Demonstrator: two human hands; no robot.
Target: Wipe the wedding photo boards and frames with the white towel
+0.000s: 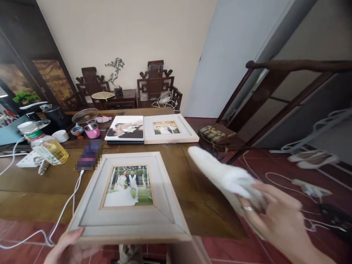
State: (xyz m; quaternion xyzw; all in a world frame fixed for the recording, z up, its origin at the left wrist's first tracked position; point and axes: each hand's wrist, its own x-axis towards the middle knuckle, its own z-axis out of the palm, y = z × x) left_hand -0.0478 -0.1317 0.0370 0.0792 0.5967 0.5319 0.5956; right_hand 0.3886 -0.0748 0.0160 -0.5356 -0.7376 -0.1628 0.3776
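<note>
A pale wooden picture frame [129, 196] with a wedding photo lies on the brown table [192, 205], its near edge overhanging the table's front. My left hand [70, 247] grips the frame's near left corner from below. My right hand [275, 216], wearing a ring, is closed on a white cloth [220, 172] that sticks up and to the left, blurred, over the table's right edge. The cloth is apart from the frame, to its right.
Farther back lie a second pale frame [170, 129] and a photo album [125, 128]. At the left stand a bottle of yellow liquid [48, 146], a pink pot [92, 131], a small fan [84, 116] and white cables [66, 209]. A handbag [217, 135] sits right of the table. Carved chairs stand behind.
</note>
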